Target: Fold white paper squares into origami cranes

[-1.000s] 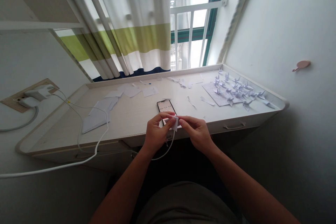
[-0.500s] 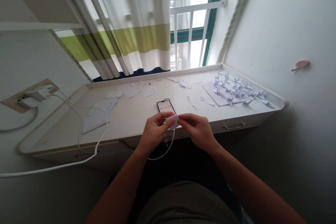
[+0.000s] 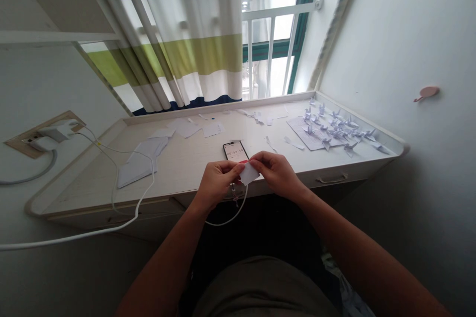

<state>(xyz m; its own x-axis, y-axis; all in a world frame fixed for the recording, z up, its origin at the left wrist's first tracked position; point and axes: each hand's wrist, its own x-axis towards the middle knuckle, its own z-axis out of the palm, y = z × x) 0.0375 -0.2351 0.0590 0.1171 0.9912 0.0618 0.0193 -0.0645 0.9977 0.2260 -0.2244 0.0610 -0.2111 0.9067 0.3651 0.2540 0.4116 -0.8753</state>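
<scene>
A small white piece of folded paper (image 3: 249,174) is pinched between my two hands above the desk's front edge. My left hand (image 3: 219,182) grips its left side with thumb and fingers. At the upper right corner, my right hand (image 3: 275,172) holds it with closed fingertips. Just behind the paper lies a phone (image 3: 234,149) with a running timer on its screen; my fingers cover its lower end. Several folded paper cranes (image 3: 334,131) stand at the desk's right end, some of them on a white sheet (image 3: 297,128).
On the left of the white desk (image 3: 186,161) lies a stack of paper (image 3: 139,158). Loose sheets (image 3: 213,129) and torn strips (image 3: 271,143) are scattered toward the back. A white cable (image 3: 137,208) runs from the wall socket (image 3: 44,133) across the desk's left side.
More of the paper now shows below my fingers, its flat face turned toward me. My right hand has risen slightly to the paper's upper corner.
</scene>
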